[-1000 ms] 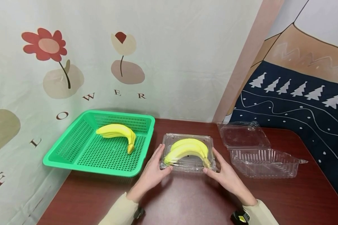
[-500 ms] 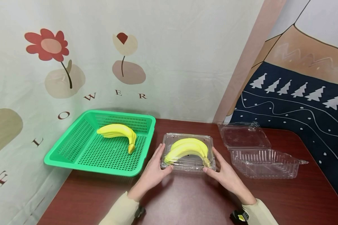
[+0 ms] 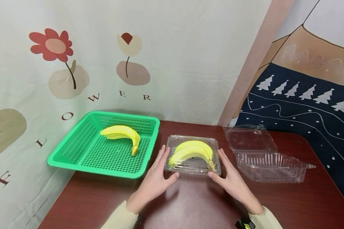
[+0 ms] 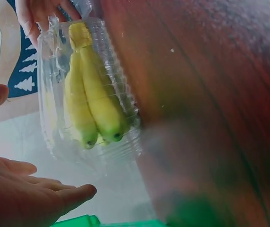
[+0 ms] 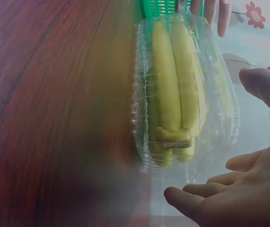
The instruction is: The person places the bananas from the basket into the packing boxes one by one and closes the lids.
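Observation:
A closed clear plastic clamshell box (image 3: 192, 137) stands on the table in the head view, with a bunch of yellow bananas (image 3: 193, 149) inside. On its left side is my left hand (image 3: 154, 181), fingers straight and thumb spread. My right hand (image 3: 232, 182) mirrors it on the other side, its fingers also straight. In the left wrist view the left hand (image 4: 26, 194) shows a gap to the box (image 4: 49, 94). Likewise, the right wrist view has the right hand (image 5: 246, 189) apart from the box (image 5: 220, 109). Neither hand grips anything.
A green perforated basket (image 3: 94, 170) at the left holds another bunch of bananas (image 3: 121, 131). On the right, a second clear clamshell box (image 3: 272, 168) lies with its lid (image 3: 250, 140) tipped back. Behind the brown table (image 3: 194, 206) hangs a printed cloth (image 3: 189, 63).
Both hands have loosened from the box's sides, and their thumbs have come off its front edge. The box stays in place. The head view has shifted slightly.

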`<state>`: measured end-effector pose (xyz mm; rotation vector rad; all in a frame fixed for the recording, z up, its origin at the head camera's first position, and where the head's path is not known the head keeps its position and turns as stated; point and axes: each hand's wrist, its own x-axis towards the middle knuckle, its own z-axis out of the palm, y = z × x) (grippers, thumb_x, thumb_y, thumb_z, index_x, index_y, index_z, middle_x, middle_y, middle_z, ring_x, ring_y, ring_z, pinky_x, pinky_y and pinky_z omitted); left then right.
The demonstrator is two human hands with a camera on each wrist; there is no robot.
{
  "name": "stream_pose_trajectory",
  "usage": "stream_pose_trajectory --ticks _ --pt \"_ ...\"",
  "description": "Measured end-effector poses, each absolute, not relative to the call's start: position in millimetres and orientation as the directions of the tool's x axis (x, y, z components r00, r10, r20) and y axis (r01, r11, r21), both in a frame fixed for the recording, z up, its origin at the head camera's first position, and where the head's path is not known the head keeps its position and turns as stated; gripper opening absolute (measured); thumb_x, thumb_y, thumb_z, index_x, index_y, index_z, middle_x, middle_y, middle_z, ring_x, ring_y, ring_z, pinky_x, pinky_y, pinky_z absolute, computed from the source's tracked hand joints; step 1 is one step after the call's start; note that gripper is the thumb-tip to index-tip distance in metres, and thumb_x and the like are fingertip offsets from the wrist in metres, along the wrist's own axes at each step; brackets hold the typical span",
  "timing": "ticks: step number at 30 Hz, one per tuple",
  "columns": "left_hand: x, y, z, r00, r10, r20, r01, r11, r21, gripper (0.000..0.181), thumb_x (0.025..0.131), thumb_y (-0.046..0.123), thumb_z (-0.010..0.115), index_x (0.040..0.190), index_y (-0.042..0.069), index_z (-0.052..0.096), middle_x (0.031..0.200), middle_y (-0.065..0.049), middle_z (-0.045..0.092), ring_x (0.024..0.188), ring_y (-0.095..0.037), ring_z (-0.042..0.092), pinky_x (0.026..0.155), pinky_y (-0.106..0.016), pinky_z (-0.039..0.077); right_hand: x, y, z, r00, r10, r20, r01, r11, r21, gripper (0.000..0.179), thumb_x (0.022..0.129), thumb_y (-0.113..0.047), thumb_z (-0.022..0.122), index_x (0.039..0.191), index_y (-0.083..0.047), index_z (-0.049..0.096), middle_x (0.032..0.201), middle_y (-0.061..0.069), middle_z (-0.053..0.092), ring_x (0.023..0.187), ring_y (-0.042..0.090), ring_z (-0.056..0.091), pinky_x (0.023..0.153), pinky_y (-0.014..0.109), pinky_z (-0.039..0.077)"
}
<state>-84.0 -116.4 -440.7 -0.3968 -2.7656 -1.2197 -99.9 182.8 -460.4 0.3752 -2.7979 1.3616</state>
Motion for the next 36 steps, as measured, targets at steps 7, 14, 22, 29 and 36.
stream_pose_trajectory --ticks 7,14,22,29,36 --pt "-76.1 -119.2 -431.5 -0.929 0.235 0.286 0.368 0.671 0.643 0.091 0.089 0.043 0.074 0.163 0.011 0.032 0.171 0.001 0.023 0.156 -0.028 0.023 0.116 -0.062 0.032 -92.8 179.2 -454.1 -0.964 -0.209 0.165 -0.260 0.608 -0.750 0.092 0.094 -0.041 0.076 0.164 -0.008 0.027 0.172 0.010 0.017 0.154 0.038 0.025 0.114 0.064 0.030" --pt "-72.5 -123.2 -421.9 -0.849 0.292 0.440 0.506 0.690 0.518 0.081 0.090 0.043 0.072 0.156 0.007 0.044 0.165 -0.005 0.038 0.151 -0.035 0.035 0.114 -0.062 0.036 -86.2 173.6 -449.1 -0.951 -0.204 0.233 -0.310 0.640 -0.703 0.087 0.096 -0.037 0.074 0.164 -0.010 0.028 0.173 0.000 0.016 0.155 0.032 0.025 0.113 0.061 0.033" --pt "-79.7 -136.9 -402.2 -0.737 0.347 0.579 0.622 0.684 0.381 0.071 0.095 0.044 0.065 0.151 0.004 0.050 0.157 -0.012 0.048 0.148 -0.037 0.040 0.116 -0.059 0.035 -84.0 162.9 -445.0 -0.900 -0.246 0.360 -0.425 0.683 -0.594 0.087 0.092 -0.033 0.078 0.163 -0.012 0.033 0.171 0.007 0.022 0.156 0.034 0.022 0.117 0.055 0.032" --pt "-85.7 -155.7 -388.9 -0.733 0.336 0.591 0.612 0.704 0.360 0.070 0.093 0.040 0.067 0.152 0.006 0.050 0.158 -0.010 0.048 0.147 -0.036 0.041 0.117 -0.058 0.034 -89.0 148.5 -443.6 -0.837 -0.308 0.452 -0.529 0.665 -0.527 0.089 0.088 -0.030 0.081 0.161 -0.007 0.036 0.169 0.016 0.026 0.154 0.043 0.024 0.125 0.033 0.015" --pt "-95.2 -176.9 -381.6 -0.736 0.345 0.582 0.588 0.752 0.297 0.072 0.094 0.042 0.067 0.153 0.006 0.049 0.156 -0.011 0.049 0.147 -0.037 0.040 0.117 -0.062 0.031 -91.6 135.4 -438.2 -0.793 -0.362 0.490 -0.587 0.667 -0.458 0.088 0.088 -0.033 0.078 0.160 -0.005 0.037 0.169 0.013 0.026 0.152 0.046 0.027 0.116 0.063 0.030"
